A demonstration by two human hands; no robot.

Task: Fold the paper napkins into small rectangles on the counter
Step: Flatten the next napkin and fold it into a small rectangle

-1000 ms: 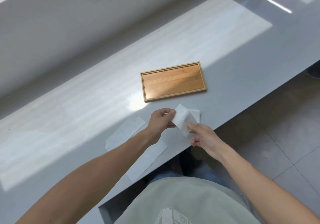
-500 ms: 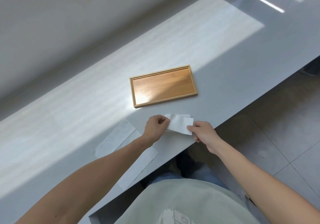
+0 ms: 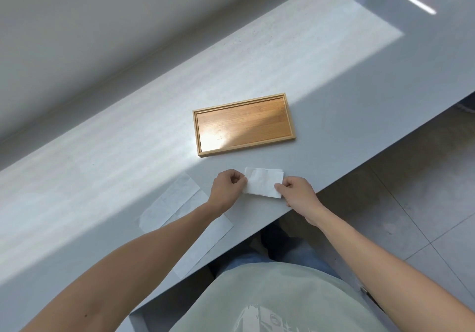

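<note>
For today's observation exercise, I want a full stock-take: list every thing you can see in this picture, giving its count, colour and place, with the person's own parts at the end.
folded napkin: 1, white, on the counter near its front edge, between the two hands
flat napkins: 2 as far as I can tell, white, overlapping, on the counter under the left forearm
tray: 1, light wood, on the counter just beyond the folded napkin, nothing in it
counter: 1, pale grey, running across the view
floor: grey tiles, lower right
left hand: 1, pinches the folded napkin's left edge
right hand: 1, pinches its near right corner
</note>
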